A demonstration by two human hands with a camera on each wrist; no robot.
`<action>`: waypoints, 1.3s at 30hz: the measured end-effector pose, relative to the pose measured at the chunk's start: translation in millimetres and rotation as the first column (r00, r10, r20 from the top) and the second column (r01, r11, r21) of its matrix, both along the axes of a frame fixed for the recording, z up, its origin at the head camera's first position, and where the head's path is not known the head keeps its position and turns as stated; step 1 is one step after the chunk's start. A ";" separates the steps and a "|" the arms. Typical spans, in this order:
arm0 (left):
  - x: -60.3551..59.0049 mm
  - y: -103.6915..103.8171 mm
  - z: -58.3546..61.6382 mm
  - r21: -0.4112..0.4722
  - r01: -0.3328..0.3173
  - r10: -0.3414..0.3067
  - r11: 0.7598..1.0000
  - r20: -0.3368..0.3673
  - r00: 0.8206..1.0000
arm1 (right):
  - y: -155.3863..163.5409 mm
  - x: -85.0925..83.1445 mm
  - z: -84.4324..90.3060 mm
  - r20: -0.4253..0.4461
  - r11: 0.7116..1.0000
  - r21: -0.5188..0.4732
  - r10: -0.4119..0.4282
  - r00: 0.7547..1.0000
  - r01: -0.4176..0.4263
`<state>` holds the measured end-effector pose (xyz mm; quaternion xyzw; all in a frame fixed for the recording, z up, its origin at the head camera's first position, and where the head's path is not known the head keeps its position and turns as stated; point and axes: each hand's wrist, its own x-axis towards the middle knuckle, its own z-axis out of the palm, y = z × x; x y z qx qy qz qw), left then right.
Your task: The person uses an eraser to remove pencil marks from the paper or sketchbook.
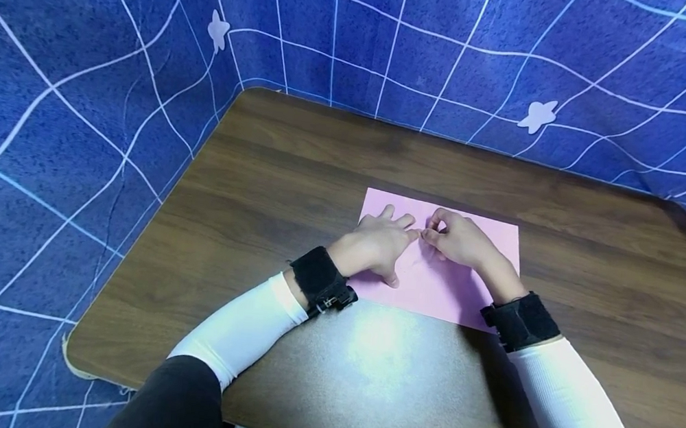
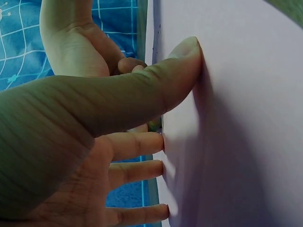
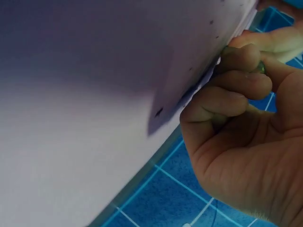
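A sheet of pink paper (image 1: pixel 428 291) lies flat on the brown table. My left hand (image 1: pixel 380 242) rests on its left part with fingers spread; in the left wrist view the thumb (image 2: pixel 165 80) and fingertips touch the sheet. Close beside it, over the middle of the paper, my right hand (image 1: pixel 461 239) has its fingers curled, thumb and forefinger pinching a small greenish thing (image 3: pixel 261 67). Most of that thing is hidden by the fingers, and I cannot tell its kind. Several dark specks (image 3: pixel 159 112) show on the paper in the right wrist view.
The wood-grain table (image 1: pixel 242 232) extends around the paper on all sides. Blue cloth (image 1: pixel 365 51) with white grid lines hangs behind the table and at its left. Black straps (image 1: pixel 521 321) are worn on both wrists over white sleeves.
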<state>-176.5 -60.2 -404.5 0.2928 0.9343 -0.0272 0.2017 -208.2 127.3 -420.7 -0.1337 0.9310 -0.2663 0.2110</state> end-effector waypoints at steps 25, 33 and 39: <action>-2.5 -0.9 0.5 0.000 -0.004 0.004 1.000 0.033 0.999 | 67.2 19.1 3.6 -0.066 0.989 0.082 -0.121 0.990 0.126; -3.1 -2.0 -2.9 0.007 -0.017 0.017 1.000 0.041 0.999 | 76.8 22.4 4.5 -0.048 0.986 0.102 -0.130 0.990 0.134; -2.9 0.1 -1.2 0.005 -0.012 0.012 1.000 0.036 0.999 | 74.6 20.9 10.0 -0.071 0.983 0.151 -0.092 0.993 0.102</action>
